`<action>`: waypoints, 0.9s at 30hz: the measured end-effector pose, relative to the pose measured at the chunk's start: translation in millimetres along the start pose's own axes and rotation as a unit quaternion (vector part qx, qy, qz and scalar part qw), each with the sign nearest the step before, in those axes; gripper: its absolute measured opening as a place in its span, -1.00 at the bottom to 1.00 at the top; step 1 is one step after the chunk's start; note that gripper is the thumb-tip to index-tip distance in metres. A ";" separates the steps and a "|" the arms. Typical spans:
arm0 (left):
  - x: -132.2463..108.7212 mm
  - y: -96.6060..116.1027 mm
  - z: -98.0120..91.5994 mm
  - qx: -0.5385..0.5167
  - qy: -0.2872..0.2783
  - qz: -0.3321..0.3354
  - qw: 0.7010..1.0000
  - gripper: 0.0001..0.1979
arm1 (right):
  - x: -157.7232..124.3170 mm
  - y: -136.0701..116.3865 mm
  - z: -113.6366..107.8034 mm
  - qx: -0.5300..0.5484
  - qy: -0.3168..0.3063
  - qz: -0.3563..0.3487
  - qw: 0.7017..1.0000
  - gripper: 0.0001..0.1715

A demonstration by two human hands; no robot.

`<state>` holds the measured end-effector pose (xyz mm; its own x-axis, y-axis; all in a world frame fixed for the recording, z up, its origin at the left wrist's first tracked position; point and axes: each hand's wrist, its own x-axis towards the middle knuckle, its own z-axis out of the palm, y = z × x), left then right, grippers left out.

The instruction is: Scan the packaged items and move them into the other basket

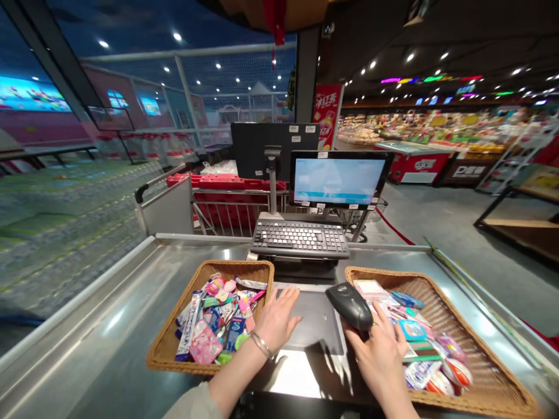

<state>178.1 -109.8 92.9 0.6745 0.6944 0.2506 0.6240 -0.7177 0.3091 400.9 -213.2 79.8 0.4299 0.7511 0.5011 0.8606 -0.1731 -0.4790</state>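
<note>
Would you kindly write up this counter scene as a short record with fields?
Left hand: open, nothing seen in it, near the left basket's right edge
Right hand: holding a dark scanner
Left basket: many small items, including a pink packet
Right basket: assorted packs, some red-and-white rounded items
Keyboard: beyond the hands, below a lit screen
Counter: shiny metal, under both baskets

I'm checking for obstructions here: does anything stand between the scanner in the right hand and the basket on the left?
Yes: the left hand, open with fingers extended, stands between the scanner held in the right hand and the left basket, near that basket's right side.
</note>
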 end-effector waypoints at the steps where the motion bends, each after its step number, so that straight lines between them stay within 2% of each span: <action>1: -4.6 -3.0 -0.3 0.001 -0.003 -0.009 1.000 -0.41 | -1.1 -3.9 3.1 0.006 -0.008 -0.005 1.000 -0.55; 8: -30.5 -23.3 -8.1 0.002 -0.015 -0.071 0.997 -0.43 | -6.6 -22.0 18.5 0.023 -0.060 -0.030 0.997 -0.60; 14: -51.1 -55.5 -14.4 0.011 -0.038 -0.134 0.990 -0.45 | -9.5 -31.3 27.1 0.038 -0.079 -0.034 0.996 -0.57; 19: -66.6 -82.8 -22.5 0.033 -0.081 -0.194 0.977 -0.49 | -11.3 -38.2 32.2 0.051 -0.105 -0.037 0.992 -0.57; 27: -82.9 -116.0 -22.3 0.064 -0.153 -0.218 0.962 -0.54 | -12.8 -48.3 36.8 0.067 -0.142 -0.022 0.987 -0.59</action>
<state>41.0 -83.0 56.7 0.4108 0.8965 -0.1659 0.9038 -0.3764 0.2037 343.8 -191.0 70.0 0.2826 0.9076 0.3104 0.8243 -0.0642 -0.5625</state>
